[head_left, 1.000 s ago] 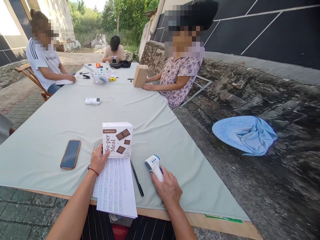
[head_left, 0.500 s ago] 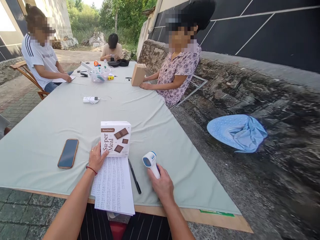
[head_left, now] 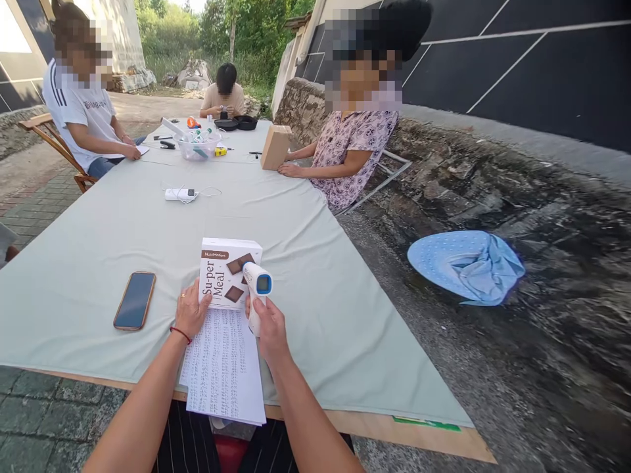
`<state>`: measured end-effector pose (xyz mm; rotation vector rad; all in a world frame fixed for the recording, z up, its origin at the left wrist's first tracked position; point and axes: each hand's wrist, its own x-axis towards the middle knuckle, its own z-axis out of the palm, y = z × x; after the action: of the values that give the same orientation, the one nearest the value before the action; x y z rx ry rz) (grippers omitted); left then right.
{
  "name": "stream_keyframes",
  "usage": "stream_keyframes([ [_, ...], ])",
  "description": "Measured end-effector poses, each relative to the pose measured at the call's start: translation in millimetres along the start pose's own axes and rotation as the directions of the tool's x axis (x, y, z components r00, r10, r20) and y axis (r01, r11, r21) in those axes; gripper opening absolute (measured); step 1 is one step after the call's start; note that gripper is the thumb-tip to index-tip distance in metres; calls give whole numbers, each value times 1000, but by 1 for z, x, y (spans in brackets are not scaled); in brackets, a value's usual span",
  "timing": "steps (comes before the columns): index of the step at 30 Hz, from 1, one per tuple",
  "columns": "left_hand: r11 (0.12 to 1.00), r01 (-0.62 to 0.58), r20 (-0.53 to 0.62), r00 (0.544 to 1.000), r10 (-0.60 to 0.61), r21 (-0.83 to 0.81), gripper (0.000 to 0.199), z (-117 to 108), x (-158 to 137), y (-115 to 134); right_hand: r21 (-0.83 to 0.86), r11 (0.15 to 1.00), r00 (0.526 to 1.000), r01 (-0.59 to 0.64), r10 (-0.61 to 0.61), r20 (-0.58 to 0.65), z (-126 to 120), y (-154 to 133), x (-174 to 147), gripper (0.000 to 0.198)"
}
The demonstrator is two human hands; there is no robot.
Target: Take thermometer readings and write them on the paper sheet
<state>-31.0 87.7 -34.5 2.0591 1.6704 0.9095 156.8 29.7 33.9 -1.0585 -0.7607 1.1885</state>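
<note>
Right hand [head_left: 270, 332] is clamping round the grip of a white-and-blue handheld thermometer [head_left: 258, 278]; its small screen is facing the wearer, too dim to read. Its head is overlapping the "Su-per Meal" box [head_left: 213, 281] and covering some of the printed brown squares; whether it is touching the card, cannot tell.

Left hand [head_left: 191, 312] is lying along the box's lower left edge, thumb on the printed front. The other fingers are partly hiding at the side, so how firmly they are gripping, cannot tell. The hands are keeping apart, one on each object.

The box is standing upright at the far end of some written sheets [head_left: 221, 368]; its contents are not showing, and the writing is too small to make out. The sheets are overhanging the near edge of the cloth-covered counter [head_left: 355, 322]. A phone [head_left: 135, 301] is lying to the left, screen dark.

Farther out, a white device [head_left: 180, 195] is trailing a thin cable. A clear tub [head_left: 194, 153] is holding green-and-white items, jumbled and hard to separate. Just beside it, a yellow object [head_left: 221, 152] is lying.

A person in a floral top [head_left: 352, 154] is touching a wooden block [head_left: 276, 148]. At the left edge, a grey shape [head_left: 6, 238] is being cut off.
</note>
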Motion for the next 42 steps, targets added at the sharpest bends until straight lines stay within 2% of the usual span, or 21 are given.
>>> stream_keyframes([
  [4, 1000, 0, 4, 1000, 0, 21, 63, -1, 0, 1, -26, 999, 1000, 22, -22, 16, 5, 5, 3, 43],
  [9, 1000, -19, 17, 1000, 19, 11, 62, -4, 0, 3, 19, 1000, 998, -23, 22, 55, 9, 7, 2, 45],
  [14, 1000, -19, 27, 999, 19, -6, 64, -4, 0, 2, 35, 998, 999, -44, 43, 34, 12, 9, 2, 48],
  [22, 999, -34, 14, 999, 34, -5, 65, -3, 2, 2, -26, 999, 1000, 21, -21, -4, 16, 6, 2, 47],
  [31, 999, -38, 15, 999, 38, -15, 66, -2, 1, 0, -61, 998, 999, 35, -35, 6, 16, 4, 0, 48],
  [37, 1000, -25, -7, 1000, 25, -5, 61, -1, 0, 2, 6, 1000, 1000, -20, 20, 3, 20, -2, -3, 45],
  [42, 999, -49, -31, 998, 49, 12, 61, 0, 0, 3, 76, 992, 992, -103, 97, 74, 20, -7, -13, 42],
])
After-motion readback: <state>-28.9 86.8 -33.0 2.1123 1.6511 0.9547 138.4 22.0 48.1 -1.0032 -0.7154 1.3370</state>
